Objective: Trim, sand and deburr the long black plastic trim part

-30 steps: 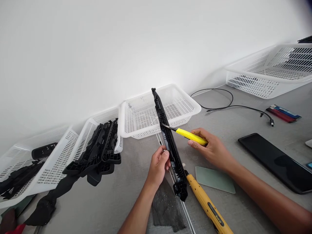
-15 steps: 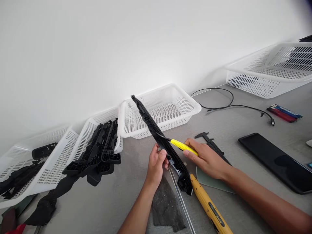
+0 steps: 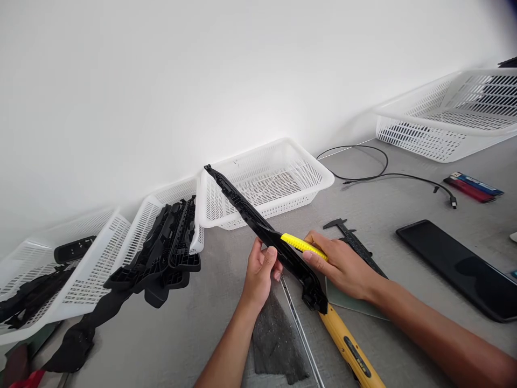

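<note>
A long black plastic strip (image 3: 245,209) slants across the middle of the view, its far end over a white basket (image 3: 266,213). My left hand (image 3: 260,272) is closed round the strip near its lower half, thumb on top. In my right hand (image 3: 337,261) is a yellow-handled tool (image 3: 301,245), its dark front end against the strip; the tip cannot be told from the black plastic. Under the strip's near end lies a yellow-orange power tool (image 3: 351,347). Thin metal rods (image 3: 301,328) run down from beside my left hand, over a dark cloth (image 3: 277,339).
Baskets of black parts (image 3: 173,231) stand at the left, and another white basket (image 3: 440,143) at the back right. A black cable (image 3: 385,161), a caliper (image 3: 359,245), a phone (image 3: 460,269), red and blue packets (image 3: 472,187) and a greenish sheet (image 3: 355,304) lie on the right.
The strip has turned: its far end has swung left and slightly down, and its near end has moved right. The yellow-handled tool has shifted slightly left.
</note>
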A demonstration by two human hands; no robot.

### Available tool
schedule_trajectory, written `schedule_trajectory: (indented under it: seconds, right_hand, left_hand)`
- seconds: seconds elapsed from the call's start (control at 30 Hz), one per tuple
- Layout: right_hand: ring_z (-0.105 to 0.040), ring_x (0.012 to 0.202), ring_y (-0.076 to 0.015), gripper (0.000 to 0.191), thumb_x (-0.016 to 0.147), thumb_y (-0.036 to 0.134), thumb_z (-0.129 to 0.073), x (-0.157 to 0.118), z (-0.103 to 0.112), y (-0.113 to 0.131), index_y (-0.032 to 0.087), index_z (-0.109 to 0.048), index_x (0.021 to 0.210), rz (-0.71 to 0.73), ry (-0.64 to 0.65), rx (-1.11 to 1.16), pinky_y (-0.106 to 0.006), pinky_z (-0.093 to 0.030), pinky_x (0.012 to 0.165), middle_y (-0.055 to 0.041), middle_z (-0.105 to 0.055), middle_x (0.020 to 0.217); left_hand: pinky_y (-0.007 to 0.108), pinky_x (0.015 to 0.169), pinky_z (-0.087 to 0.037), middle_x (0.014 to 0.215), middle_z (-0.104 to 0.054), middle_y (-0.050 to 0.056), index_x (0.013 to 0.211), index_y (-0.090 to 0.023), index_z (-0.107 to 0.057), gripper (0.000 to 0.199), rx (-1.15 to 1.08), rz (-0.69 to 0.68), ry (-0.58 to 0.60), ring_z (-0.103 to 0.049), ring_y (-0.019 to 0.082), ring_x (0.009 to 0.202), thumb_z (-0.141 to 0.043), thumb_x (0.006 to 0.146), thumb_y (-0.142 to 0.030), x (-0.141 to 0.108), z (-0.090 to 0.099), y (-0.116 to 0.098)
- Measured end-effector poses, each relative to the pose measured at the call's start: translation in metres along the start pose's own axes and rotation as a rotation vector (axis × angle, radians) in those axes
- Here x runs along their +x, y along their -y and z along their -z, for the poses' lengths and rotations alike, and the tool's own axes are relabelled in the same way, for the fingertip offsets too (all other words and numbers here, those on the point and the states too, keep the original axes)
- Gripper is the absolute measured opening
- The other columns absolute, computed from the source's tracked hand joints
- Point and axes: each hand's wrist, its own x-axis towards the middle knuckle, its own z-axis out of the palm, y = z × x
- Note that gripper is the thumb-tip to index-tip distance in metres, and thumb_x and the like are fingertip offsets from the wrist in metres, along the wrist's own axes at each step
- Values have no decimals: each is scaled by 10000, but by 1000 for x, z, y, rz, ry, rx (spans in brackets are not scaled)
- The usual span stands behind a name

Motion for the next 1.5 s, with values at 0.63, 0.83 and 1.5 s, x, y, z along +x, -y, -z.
schedule_trajectory:
  seconds: [0.63,0.83,1.5]
  right_hand:
    - [-551,640,-221,427,1095,642,-327,1,4,-2,259,-459,961,40,19,-24,-329,-333,644,20,-564,726]
    - [-541,646,-217,437,1089,653,-332,0,5,-3,255,-461,960,33,-4,-14,-332,-329,660,22,-558,728]
    - [-548,636,-211,439,1089,652,-358,1,6,-6,255,-479,948,42,-28,0,-326,-332,649,22,-571,719]
  left_hand:
    - [208,516,-368,603,-539,-90,1256,-229,-557,537,-4,-22,43,-423,83,486,-704,961,-654,2,4,5]
    - [204,514,-366,599,-535,-93,1248,-228,-556,543,0,-24,37,-421,81,483,-710,955,-658,2,5,6]
    - [204,508,-362,592,-526,-93,1206,-232,-568,549,-23,2,29,-412,80,480,-740,925,-671,1,2,1]
